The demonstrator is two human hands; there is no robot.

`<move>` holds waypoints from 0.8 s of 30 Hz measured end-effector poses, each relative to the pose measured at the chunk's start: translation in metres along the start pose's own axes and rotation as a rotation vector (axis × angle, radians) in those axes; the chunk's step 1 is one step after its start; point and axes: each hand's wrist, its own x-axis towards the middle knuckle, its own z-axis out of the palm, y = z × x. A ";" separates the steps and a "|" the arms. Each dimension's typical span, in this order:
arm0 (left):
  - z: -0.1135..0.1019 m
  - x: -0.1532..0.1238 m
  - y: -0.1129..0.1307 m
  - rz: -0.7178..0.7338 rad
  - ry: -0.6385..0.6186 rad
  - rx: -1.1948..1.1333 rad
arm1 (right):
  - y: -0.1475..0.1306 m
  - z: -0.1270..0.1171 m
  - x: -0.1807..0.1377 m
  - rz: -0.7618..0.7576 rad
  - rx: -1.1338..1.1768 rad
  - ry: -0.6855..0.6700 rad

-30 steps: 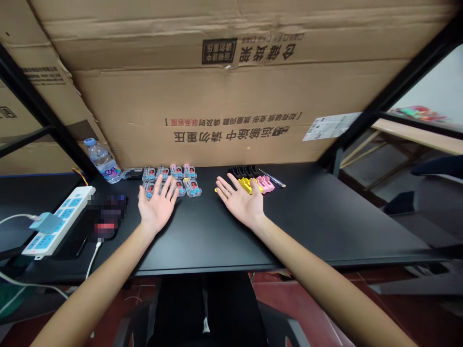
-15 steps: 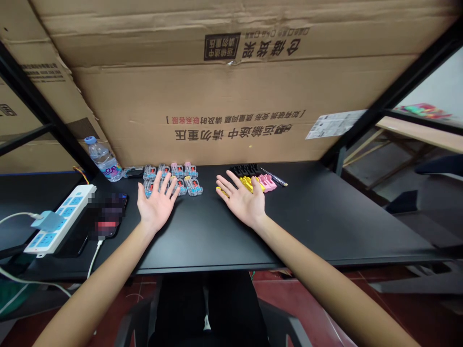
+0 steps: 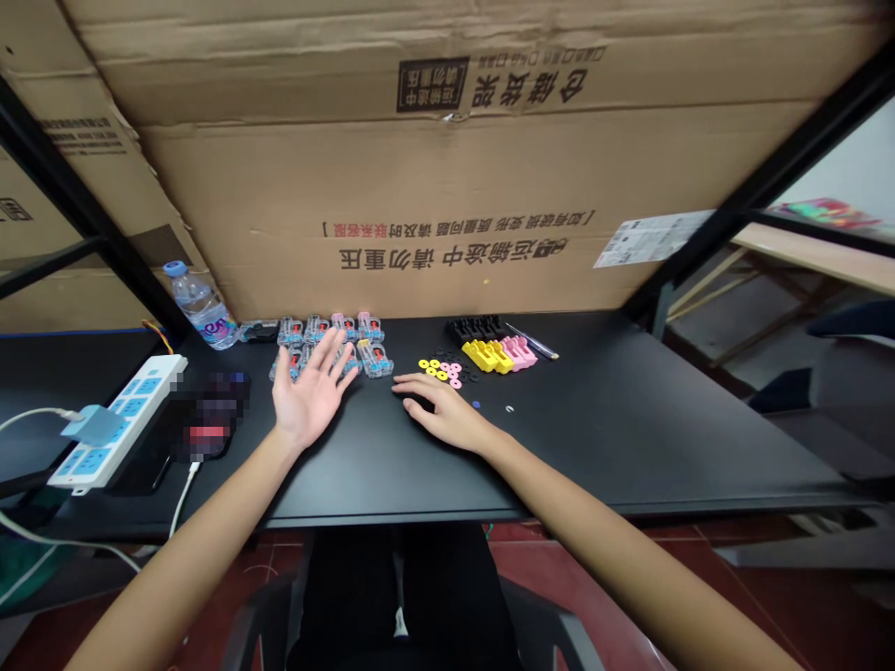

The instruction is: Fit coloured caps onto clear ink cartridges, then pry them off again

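Observation:
My left hand (image 3: 308,396) is open, palm up with fingers spread, and holds nothing. Behind its fingers sit several clear plastic assemblies (image 3: 376,359) with red and blue parts, in two rows; some are partly hidden by the hand. My right hand (image 3: 447,413) is palm down with its fingers stretched toward the left, nothing seen in it. Just beyond it lie yellow rings (image 3: 432,371), pink rings (image 3: 453,373) and black rings. Farther back stand yellow moulded parts (image 3: 488,356), pink moulded parts (image 3: 518,352) and black moulded parts (image 3: 475,328).
A screwdriver-like tool (image 3: 532,341) lies at the back right. On the left are a water bottle (image 3: 206,308), a white power strip (image 3: 122,424) and a phone (image 3: 220,415) on a cable. A cardboard wall (image 3: 392,186) closes off the back of the black table (image 3: 615,419).
My right hand has turned from palm up to palm down and shifted slightly left and nearer, uncovering the small rings. My left hand has moved slightly right, still palm up.

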 end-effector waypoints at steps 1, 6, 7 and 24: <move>-0.001 -0.001 -0.002 0.020 -0.020 0.083 | 0.002 0.001 0.000 0.000 -0.017 -0.015; -0.004 -0.010 -0.015 0.200 -0.332 0.906 | 0.004 0.002 0.000 -0.022 -0.047 -0.019; -0.003 -0.012 -0.017 0.238 -0.420 1.066 | 0.004 0.003 0.000 -0.024 -0.048 -0.016; 0.011 0.064 -0.007 0.452 -0.157 1.561 | 0.005 0.002 -0.001 -0.024 -0.057 -0.019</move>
